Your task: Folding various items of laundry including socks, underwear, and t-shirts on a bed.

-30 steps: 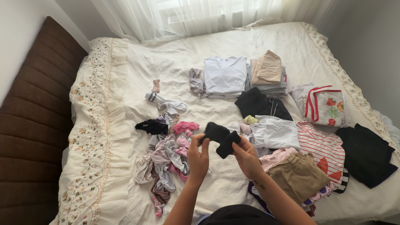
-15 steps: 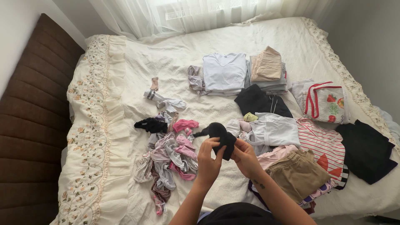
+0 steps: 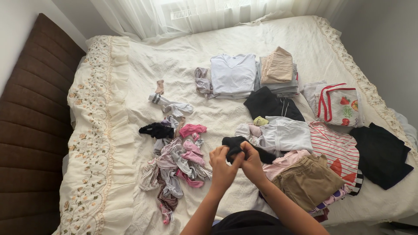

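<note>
Two hands, left hand (image 3: pixel 223 167) and right hand (image 3: pixel 251 162), now pressed together, fingers pinching the black sock pair (image 3: pixel 238 145); bundle looks tighter than a second ago, near the bed (image 3: pixel 130 87) front edge, beside the small-clothes heap (image 3: pixel 174 167).

Black sock (image 3: pixel 235 143); red-striped white top (image 3: pixel 335 150); cream bedspread (image 3: pixel 174 65).

A wide bed (image 3: pixel 226 39) fills the room, spread with a cream coverlet whose embroidered, ruffled border (image 3: pixel 93 130) runs along the 9 o'clock side. Beyond that stands a brown padded headboard (image 3: pixel 30 130) against a white wall (image 3: pixel 19 26). At 12 o'clock sheer white curtains (image 3: pixel 174 17) glow with daylight — a grey wall (image 3: pixel 387 39) closes 2 o'clock.
</note>
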